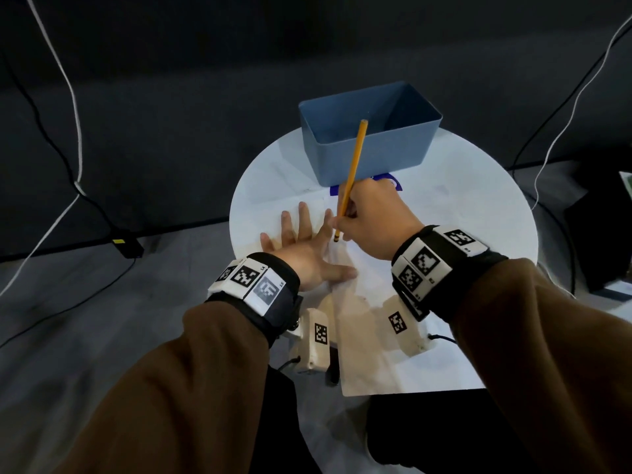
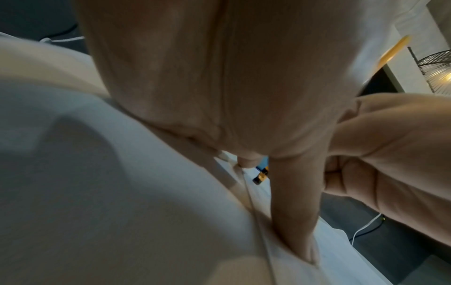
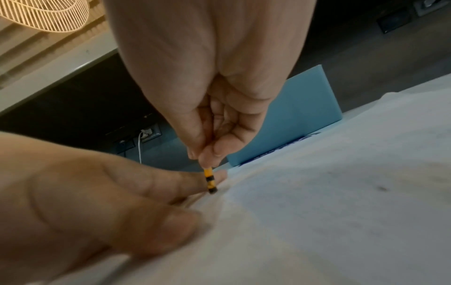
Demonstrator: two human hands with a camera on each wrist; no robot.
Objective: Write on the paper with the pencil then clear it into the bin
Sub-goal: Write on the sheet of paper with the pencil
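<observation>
L hand (image 1: pixel 301 248) flat, fingers spread, just left of R hand (image 1: pixel 371 217). R hand pinches, fingers curled. Thumb contact prob, blurred.

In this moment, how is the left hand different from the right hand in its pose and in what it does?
The left hand lies flat with fingers spread, pressing on the paper; the right hand is curled and grips the pencil. The left hand holds nothing, while the right hand sets the pencil's lower, black-banded end at the paper, its other end rising in front of the blue bin. Both work over the same sheet, close together, and both wear marker wristbands.
</observation>
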